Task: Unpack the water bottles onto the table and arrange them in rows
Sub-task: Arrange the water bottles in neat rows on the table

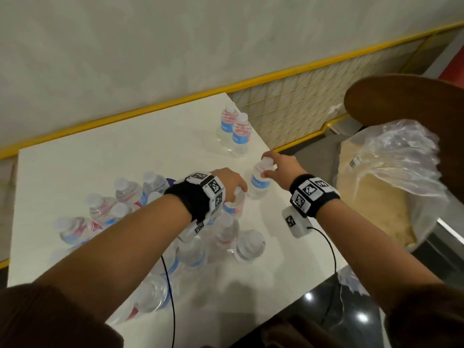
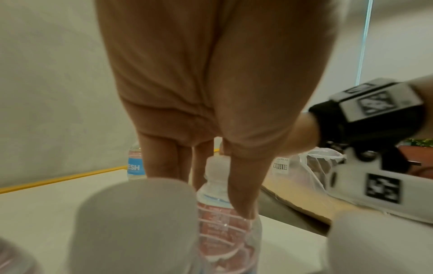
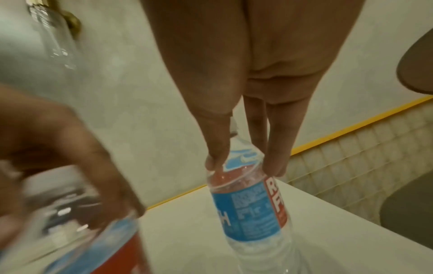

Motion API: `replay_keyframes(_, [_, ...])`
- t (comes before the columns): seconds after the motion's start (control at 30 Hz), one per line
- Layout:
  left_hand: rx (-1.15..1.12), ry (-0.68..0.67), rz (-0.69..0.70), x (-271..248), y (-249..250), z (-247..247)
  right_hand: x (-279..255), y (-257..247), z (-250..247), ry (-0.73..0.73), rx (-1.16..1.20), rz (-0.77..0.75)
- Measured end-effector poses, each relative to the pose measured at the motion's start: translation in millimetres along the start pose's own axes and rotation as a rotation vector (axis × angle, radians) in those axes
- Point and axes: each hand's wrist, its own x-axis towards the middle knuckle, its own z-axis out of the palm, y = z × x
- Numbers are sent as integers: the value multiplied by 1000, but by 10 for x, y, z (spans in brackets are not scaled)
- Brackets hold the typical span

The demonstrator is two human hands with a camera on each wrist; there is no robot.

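Several clear water bottles with blue and red labels stand in a loose cluster [image 1: 118,207] on the white table [image 1: 125,151]. Two bottles [image 1: 236,131] stand side by side near the far right edge. My right hand [image 1: 278,169] grips the top of an upright bottle [image 1: 259,183] from above, thumb and fingers around its shoulder [image 3: 243,166]. My left hand [image 1: 231,182] grips the neck of another bottle [image 1: 234,204] at the cluster's right edge; in the left wrist view its fingers [image 2: 241,185] curl round that bottle [image 2: 222,222].
A cardboard box in torn clear plastic wrap [image 1: 391,182] sits to the right of the table beside a brown chair back [image 1: 406,101]. A yellow-trimmed wall [image 1: 175,101] runs behind the table. The table's far left part is bare. Cables hang from both wristbands.
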Motion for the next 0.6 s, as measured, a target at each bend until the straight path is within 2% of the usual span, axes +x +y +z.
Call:
replay_keyframes(0.1, [-16,-1,-16,28,-27,0,324,-51,-74,35,8,60])
replay_keyframes(0.27, [-61,-7,-33,31,-35,0,772,-172,-161,67,-59,49])
replay_keyframes(0.6, [-122,7,-38,-7,-82,-14,1007,-262,-150,85,-68,36])
